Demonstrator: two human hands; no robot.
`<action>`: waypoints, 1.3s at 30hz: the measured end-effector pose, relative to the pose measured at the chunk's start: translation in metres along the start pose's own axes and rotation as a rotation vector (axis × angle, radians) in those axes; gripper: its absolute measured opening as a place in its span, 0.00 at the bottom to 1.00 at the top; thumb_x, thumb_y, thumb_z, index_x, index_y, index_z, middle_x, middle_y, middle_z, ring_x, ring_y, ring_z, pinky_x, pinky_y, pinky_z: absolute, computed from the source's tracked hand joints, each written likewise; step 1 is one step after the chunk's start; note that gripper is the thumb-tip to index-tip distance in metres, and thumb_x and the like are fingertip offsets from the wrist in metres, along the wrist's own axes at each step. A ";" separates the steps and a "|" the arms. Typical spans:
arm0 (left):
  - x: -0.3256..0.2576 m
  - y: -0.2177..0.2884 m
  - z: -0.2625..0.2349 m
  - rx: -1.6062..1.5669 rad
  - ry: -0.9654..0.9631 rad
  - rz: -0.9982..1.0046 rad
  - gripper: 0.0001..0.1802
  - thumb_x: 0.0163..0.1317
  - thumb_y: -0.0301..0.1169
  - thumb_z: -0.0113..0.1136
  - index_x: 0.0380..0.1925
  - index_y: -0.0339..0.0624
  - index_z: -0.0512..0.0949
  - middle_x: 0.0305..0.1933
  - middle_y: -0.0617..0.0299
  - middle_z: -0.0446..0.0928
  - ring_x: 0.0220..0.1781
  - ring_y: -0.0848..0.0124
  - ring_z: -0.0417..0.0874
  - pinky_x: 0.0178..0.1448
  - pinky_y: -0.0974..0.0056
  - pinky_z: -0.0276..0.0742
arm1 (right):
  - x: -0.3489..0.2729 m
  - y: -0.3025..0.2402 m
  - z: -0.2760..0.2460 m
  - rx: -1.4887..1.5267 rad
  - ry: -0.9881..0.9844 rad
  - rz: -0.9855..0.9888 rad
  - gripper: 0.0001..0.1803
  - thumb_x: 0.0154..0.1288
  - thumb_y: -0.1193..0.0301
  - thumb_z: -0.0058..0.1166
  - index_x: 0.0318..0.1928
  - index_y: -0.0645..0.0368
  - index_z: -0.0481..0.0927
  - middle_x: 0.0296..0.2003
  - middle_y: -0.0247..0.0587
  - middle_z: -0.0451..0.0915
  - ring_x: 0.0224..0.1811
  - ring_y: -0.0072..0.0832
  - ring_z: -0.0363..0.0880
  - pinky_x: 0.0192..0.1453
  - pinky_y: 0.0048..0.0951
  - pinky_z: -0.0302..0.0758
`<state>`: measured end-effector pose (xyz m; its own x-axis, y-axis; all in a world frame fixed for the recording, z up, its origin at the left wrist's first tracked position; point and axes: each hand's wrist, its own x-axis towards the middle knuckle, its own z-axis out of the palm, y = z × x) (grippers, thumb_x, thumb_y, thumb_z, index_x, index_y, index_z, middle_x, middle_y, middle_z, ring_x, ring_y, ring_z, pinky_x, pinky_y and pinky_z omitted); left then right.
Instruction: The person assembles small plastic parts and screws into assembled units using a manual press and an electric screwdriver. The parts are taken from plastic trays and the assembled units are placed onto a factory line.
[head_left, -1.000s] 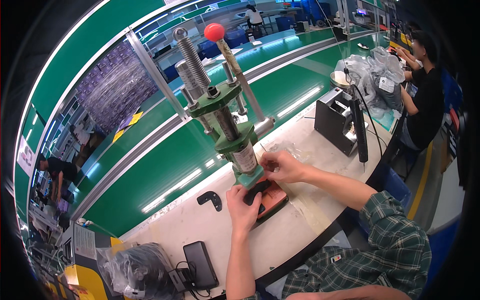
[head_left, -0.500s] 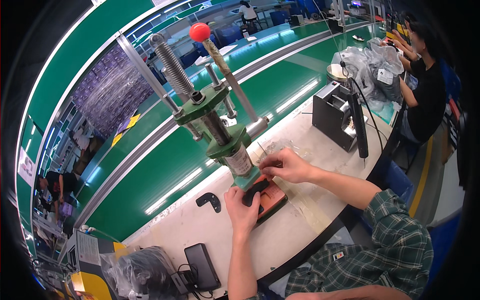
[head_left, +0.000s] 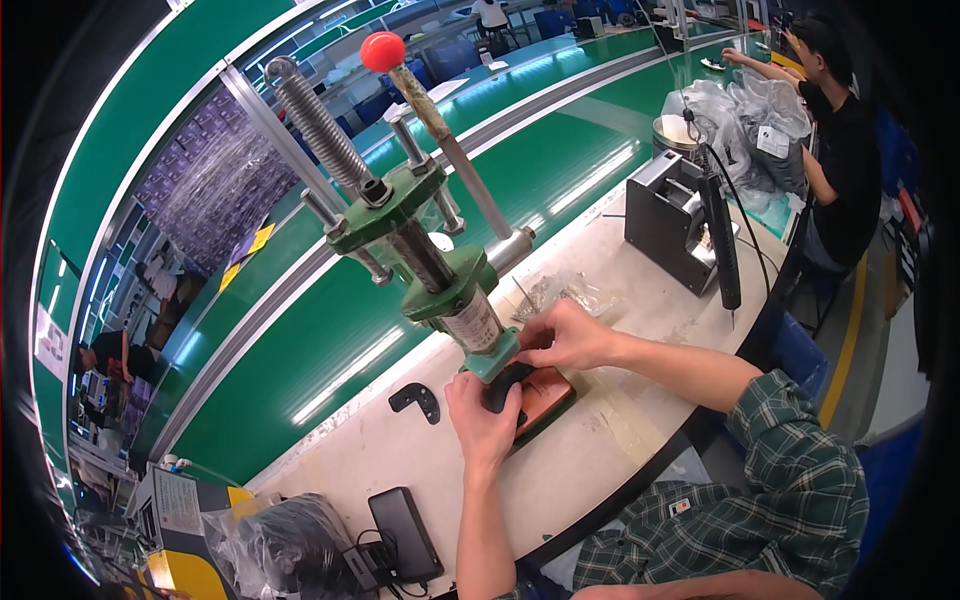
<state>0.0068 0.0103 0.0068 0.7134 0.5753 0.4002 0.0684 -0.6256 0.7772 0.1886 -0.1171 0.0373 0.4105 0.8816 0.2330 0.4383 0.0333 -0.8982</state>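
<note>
A black curved plastic part (head_left: 509,384) lies over the orange-topped base (head_left: 550,392), beneath the ram of a green hand press (head_left: 462,285). My left hand (head_left: 482,415) is closed around its near end, thumb along one side. At the far end, close beside the ram, my right hand (head_left: 568,337) has its fingertips pinched together against the part. Anything small between those fingertips is hidden. The press lever (head_left: 455,150), topped with a red ball, stands raised. Left of my left hand, a similar black L-shaped part (head_left: 417,400) rests on the pale bench.
Behind the press sits a clear bag of small pieces (head_left: 562,290). A black screw feeder (head_left: 672,225) and a hanging electric screwdriver (head_left: 718,240) stand to the right. Bagged dark parts (head_left: 290,545) and a black power adapter (head_left: 404,530) lie at lower left. A co-worker (head_left: 845,150) sits far right.
My right hand has lowered slightly, its fingertips now against the black part's far end. My left hand keeps its grip. The co-worker has stretched an arm out over the green belt.
</note>
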 end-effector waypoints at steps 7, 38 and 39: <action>-0.001 -0.001 -0.001 0.049 -0.019 0.016 0.18 0.54 0.30 0.73 0.46 0.41 0.84 0.45 0.56 0.78 0.51 0.56 0.74 0.58 0.54 0.74 | 0.007 0.006 0.007 -0.069 -0.101 -0.082 0.10 0.64 0.73 0.72 0.46 0.57 0.92 0.35 0.33 0.81 0.36 0.25 0.80 0.40 0.28 0.77; 0.002 0.000 0.003 -0.003 0.010 -0.007 0.15 0.53 0.28 0.74 0.41 0.38 0.83 0.43 0.57 0.79 0.50 0.55 0.75 0.56 0.54 0.75 | 0.008 -0.002 0.018 -0.383 -0.105 -0.159 0.10 0.61 0.71 0.70 0.43 0.58 0.92 0.47 0.52 0.87 0.52 0.48 0.86 0.60 0.42 0.81; 0.002 -0.002 0.004 -0.005 0.009 -0.009 0.15 0.53 0.28 0.74 0.41 0.39 0.84 0.43 0.57 0.79 0.50 0.56 0.75 0.56 0.55 0.75 | 0.008 -0.004 0.019 -0.386 -0.099 -0.155 0.10 0.62 0.70 0.69 0.43 0.58 0.92 0.47 0.52 0.87 0.52 0.48 0.86 0.59 0.42 0.81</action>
<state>0.0107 0.0109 0.0045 0.7064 0.5856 0.3976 0.0716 -0.6179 0.7830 0.1747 -0.1015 0.0358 0.2453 0.9217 0.3006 0.7639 0.0071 -0.6453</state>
